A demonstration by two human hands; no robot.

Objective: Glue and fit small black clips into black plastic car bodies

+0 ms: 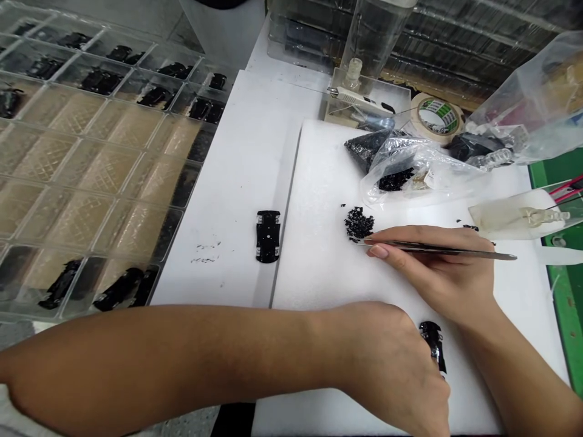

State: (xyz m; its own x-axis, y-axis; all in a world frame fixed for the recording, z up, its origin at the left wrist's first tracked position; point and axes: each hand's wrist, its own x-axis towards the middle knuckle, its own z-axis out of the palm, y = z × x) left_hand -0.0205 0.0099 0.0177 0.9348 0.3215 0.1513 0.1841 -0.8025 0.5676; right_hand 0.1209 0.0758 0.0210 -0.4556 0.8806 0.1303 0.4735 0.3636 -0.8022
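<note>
My right hand [446, 273] pinches a pair of metal tweezers [455, 250] lying nearly level. Their tips reach the lower edge of a small heap of tiny black parts [359, 222] on the white foam sheet. Whether a part sits between the tips I cannot tell. My left hand [396, 364] is closed, its back toward me, around a black toy car chassis [432, 337] with shiny bits; the fingers are mostly hidden. Another black chassis [268, 237] lies by itself left of the foam sheet [319, 273].
To the left, a clear divided tray [113, 133] holds several black chassis. Behind the heap lies a clear bag of black parts [410, 176], beside a tape roll [437, 118] and a utility knife [362, 100]. A translucent bottle [510, 215] lies at the right.
</note>
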